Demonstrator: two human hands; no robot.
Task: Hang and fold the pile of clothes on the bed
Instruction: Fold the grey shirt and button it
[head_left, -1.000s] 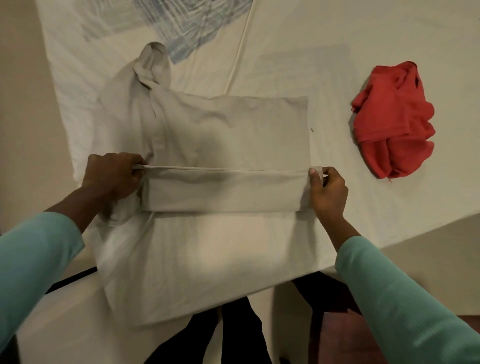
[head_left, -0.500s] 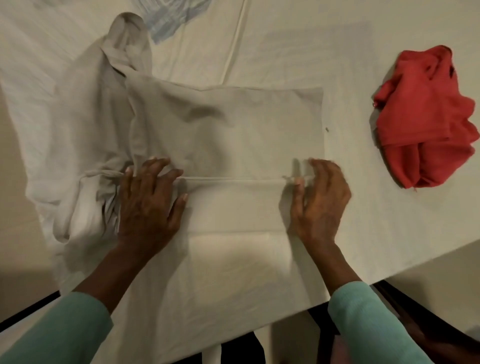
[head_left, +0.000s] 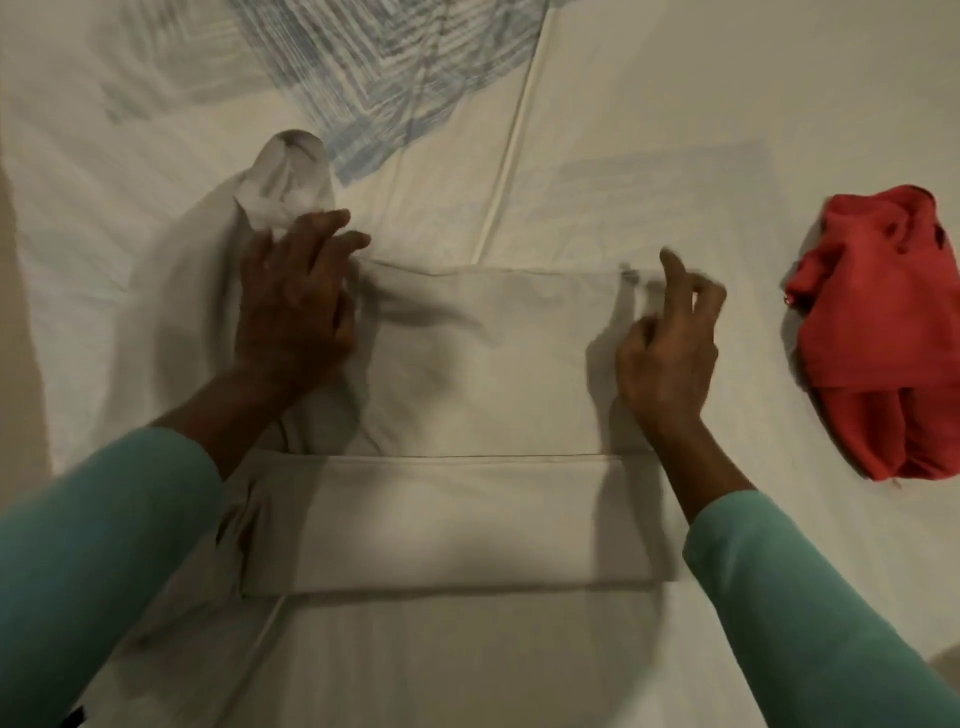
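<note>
The beige garment (head_left: 467, 364) lies flat in the middle of the frame on the bed (head_left: 675, 156), and its near hem is already turned up into a folded band (head_left: 447, 519) at lower centre. The left hand (head_left: 296, 306) lies with spread, released fingers on the cloth at the garment's upper left corner, just beside a bunched part (head_left: 285, 182) that trails off to the upper left. The right hand (head_left: 670, 348) is at the upper right corner with curled fingers; blur hides whether it pinches the cloth.

The next fold probably goes best if both far corners are taken evenly and brought down square onto the band, with the bunched part tucked in first so that no lump is trapped.

Count: two garments, one beige and one crumpled red garment (head_left: 883, 332) at the right edge, well apart; two hands; one finished fold.
</note>
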